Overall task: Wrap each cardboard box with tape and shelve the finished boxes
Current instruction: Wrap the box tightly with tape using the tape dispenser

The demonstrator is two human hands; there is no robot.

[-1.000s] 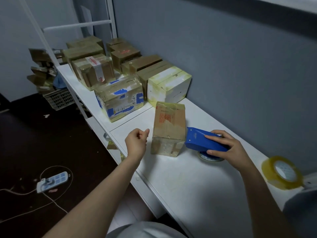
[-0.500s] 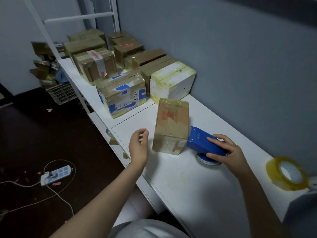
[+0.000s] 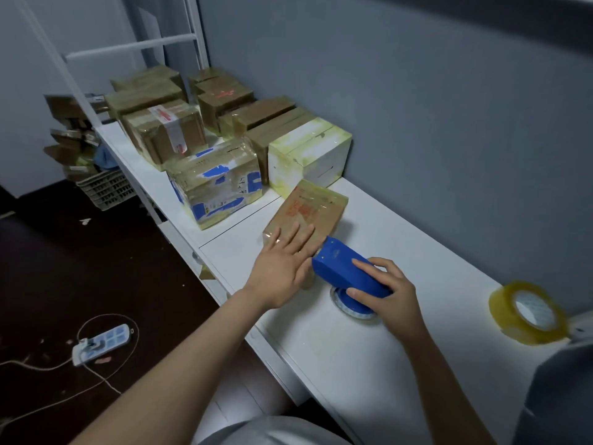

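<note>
A small brown cardboard box (image 3: 313,211) with red print and glossy tape lies tilted back on the white table (image 3: 401,239). My left hand (image 3: 282,268) presses flat on its near face with straight fingers. My right hand (image 3: 386,293) grips a blue tape dispenser (image 3: 345,268), whose nose touches the box's near right edge. The dispenser's tape roll (image 3: 349,308) sits under it on the table. Several taped boxes (image 3: 221,184) stand in a group further along the white surface.
A spare roll of clear tape (image 3: 528,313) lies at the right by the grey wall. A white rack frame (image 3: 134,48) rises behind the boxes. On the dark floor lie a power strip (image 3: 102,343) with cable and a basket (image 3: 106,187) of cardboard.
My left hand opened and moved right onto the box. The box tipped from upright to leaning back. The dispenser shifted up against its near edge.
</note>
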